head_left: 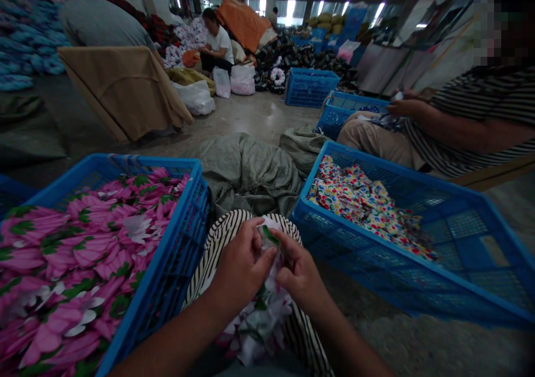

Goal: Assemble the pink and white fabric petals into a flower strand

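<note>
Above my lap, both hands grip one pale fabric piece [271, 236] with a green patch near its top. My left hand [239, 263] is closed on its left side, thumb pressed against bent fingers. On the other side my right hand [301, 271] pinches the piece near the green patch. Fingers cover much of it, and I cannot tell its full shape. Below the hands, several white and pale pink petal-shaped fabric pieces [261, 329] with green bits lie on my striped trousers [217, 243].
A blue crate [169, 232] of pink and green fabric petals stands at my left. Another blue crate [355, 232] with colourful printed fabric is at my right. Grey-green sacking [251, 168] lies ahead. A co-worker in a striped shirt [472, 115] sits at right; a cloth-covered chair [121, 90] stands ahead left.
</note>
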